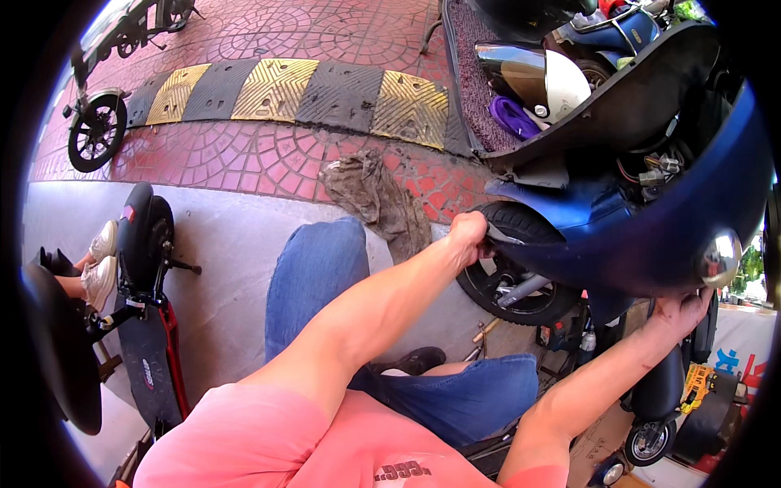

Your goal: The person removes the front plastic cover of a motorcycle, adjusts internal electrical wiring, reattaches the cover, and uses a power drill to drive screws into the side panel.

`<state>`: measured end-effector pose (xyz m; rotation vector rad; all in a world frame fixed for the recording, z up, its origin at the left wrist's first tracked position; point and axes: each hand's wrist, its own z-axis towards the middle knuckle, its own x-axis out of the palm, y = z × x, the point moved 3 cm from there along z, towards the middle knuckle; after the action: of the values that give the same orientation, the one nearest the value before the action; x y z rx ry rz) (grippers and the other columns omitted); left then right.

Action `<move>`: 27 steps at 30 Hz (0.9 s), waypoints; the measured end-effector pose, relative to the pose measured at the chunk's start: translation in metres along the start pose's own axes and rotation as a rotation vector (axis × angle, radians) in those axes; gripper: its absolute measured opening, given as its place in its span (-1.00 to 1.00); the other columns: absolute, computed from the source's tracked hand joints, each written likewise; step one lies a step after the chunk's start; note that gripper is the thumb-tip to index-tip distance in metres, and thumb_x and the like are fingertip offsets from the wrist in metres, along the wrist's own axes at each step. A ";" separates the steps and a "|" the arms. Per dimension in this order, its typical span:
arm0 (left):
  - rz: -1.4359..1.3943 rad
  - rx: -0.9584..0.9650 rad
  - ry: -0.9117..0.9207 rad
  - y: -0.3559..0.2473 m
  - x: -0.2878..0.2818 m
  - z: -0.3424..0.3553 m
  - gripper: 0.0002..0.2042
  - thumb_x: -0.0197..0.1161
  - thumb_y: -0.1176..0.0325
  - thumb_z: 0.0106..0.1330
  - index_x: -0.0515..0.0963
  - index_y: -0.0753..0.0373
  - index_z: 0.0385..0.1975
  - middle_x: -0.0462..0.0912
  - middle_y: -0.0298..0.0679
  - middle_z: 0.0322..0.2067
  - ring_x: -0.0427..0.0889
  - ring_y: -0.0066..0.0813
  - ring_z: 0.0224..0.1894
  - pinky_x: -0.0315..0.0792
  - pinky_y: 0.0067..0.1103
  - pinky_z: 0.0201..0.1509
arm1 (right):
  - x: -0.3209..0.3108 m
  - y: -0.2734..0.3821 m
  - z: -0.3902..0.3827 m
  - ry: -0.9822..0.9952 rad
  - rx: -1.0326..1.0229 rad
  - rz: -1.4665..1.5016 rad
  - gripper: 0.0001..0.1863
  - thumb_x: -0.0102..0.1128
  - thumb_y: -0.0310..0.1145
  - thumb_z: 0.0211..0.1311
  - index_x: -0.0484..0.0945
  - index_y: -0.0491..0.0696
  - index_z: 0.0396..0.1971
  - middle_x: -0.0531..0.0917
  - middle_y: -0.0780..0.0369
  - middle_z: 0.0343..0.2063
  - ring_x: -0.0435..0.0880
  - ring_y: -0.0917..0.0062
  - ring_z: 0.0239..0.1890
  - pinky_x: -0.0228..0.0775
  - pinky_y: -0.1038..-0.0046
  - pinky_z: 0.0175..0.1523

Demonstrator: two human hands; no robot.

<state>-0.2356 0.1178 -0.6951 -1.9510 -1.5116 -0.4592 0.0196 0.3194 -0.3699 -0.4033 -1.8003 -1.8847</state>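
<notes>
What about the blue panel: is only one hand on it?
No, the left hand and the right hand both hold the blue panel by its edge.

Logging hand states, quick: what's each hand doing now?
Left hand: closed, holding the edge of the blue panel.
Right hand: at the panel's lower edge; grip can't be told.

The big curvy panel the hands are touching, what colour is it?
The panel is dark, shiny blue, best seen in the head view.
</notes>
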 end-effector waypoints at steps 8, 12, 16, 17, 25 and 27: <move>0.008 0.398 -0.242 -0.026 -0.007 0.000 -0.60 0.25 0.34 0.34 0.61 0.43 0.12 0.75 0.09 0.02 0.73 -0.15 0.11 0.54 -0.35 0.23 | -0.058 0.030 0.012 0.559 0.232 -0.002 -0.63 0.20 -0.23 0.47 0.60 -0.13 0.12 0.71 0.17 -0.11 0.72 0.32 -0.11 0.64 0.31 0.09; -0.081 0.440 -0.269 -0.065 -0.029 -0.007 -0.62 0.24 0.39 0.34 0.62 0.49 0.08 0.78 -0.01 -0.05 0.73 -0.24 0.02 0.55 -0.38 0.19 | 0.001 -0.023 -0.019 -0.122 -0.221 -0.302 -0.61 0.06 -0.12 0.58 0.64 -0.08 0.12 0.74 0.15 -0.02 0.74 0.24 -0.02 0.65 0.09 0.15; -0.253 0.424 -0.284 -0.081 -0.028 -0.010 -0.70 0.24 0.40 0.30 0.64 0.49 -0.07 0.71 -0.16 -0.32 0.65 -0.39 -0.37 0.55 -0.37 -0.36 | 0.022 -0.051 -0.002 -0.023 -0.003 -0.026 -0.55 0.04 -0.08 0.58 0.68 -0.09 0.15 0.73 0.13 0.13 0.72 0.18 0.12 0.56 -0.03 0.29; -0.236 0.467 -0.302 -0.088 -0.032 -0.001 -0.82 0.20 0.41 0.34 0.60 0.38 -0.18 0.68 -0.19 -0.39 0.65 -0.39 -0.44 0.50 -0.39 -0.46 | 0.016 -0.054 0.007 0.071 0.084 0.068 -0.55 0.04 -0.08 0.58 0.68 -0.09 0.15 0.73 0.12 0.14 0.71 0.17 0.15 0.53 -0.05 0.32; -0.317 0.382 -0.217 -0.104 -0.043 0.012 -0.87 0.15 0.38 0.42 0.57 0.30 -0.26 0.65 -0.21 -0.47 0.62 -0.37 -0.54 0.49 -0.41 -0.51 | 0.074 -0.106 -0.026 -0.225 0.031 0.061 -0.57 0.01 -0.07 0.60 0.66 -0.03 0.16 0.72 0.11 0.19 0.65 0.20 0.28 0.40 -0.10 0.44; -0.398 0.399 -0.182 -0.099 -0.038 0.021 -0.84 0.17 0.32 0.45 0.58 0.29 -0.26 0.67 -0.22 -0.45 0.65 -0.36 -0.48 0.54 -0.40 -0.42 | 0.085 -0.111 -0.038 -0.154 0.075 0.042 -0.54 -0.02 -0.04 0.62 0.61 -0.02 0.23 0.67 0.13 0.25 0.62 0.20 0.31 0.40 -0.08 0.45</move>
<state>-0.3428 0.1190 -0.7081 -1.4175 -1.9473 -0.1250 -0.1067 0.2691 -0.4211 -0.5685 -1.9390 -1.7947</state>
